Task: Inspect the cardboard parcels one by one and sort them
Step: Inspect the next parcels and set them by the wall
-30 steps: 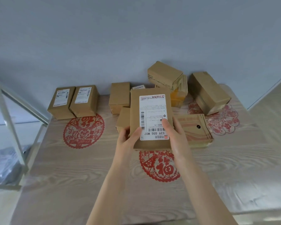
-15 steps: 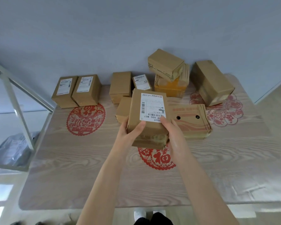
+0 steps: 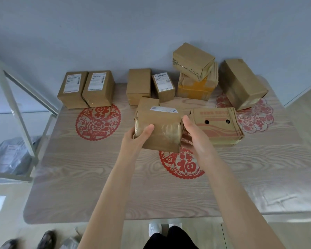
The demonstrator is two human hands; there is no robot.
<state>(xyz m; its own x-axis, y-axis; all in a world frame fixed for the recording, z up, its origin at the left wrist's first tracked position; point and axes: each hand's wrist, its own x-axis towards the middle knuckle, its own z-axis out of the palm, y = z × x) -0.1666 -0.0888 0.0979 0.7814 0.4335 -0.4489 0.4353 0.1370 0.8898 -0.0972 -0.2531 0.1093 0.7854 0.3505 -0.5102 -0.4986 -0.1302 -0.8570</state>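
Note:
I hold a taped cardboard parcel (image 3: 160, 130) above the table's middle, its white label tipped away so only the label's edge shows on top. My left hand (image 3: 136, 139) grips its left end, thumb on the near face. My right hand (image 3: 196, 139) holds its right end. Two labelled parcels (image 3: 86, 88) stand side by side at the back left. A plain parcel (image 3: 138, 85) and a small labelled one (image 3: 163, 87) stand behind the held parcel. At the back right a parcel (image 3: 193, 61) lies on a yellow-taped one (image 3: 196, 87), beside a large parcel (image 3: 241, 83).
A flat printed carton with two holes (image 3: 217, 126) lies right of my right hand. The wooden table (image 3: 97, 177) carries red paper-cut decorations (image 3: 98, 121). A metal rack (image 3: 16, 97) with grey mail bags (image 3: 11, 155) stands at the left. Someone's shoes (image 3: 45, 238) show on the floor.
I have tilted the parcel away from me and lowered it, so the label that faced me now points up and the taped side faces me. My view has dropped toward the table.

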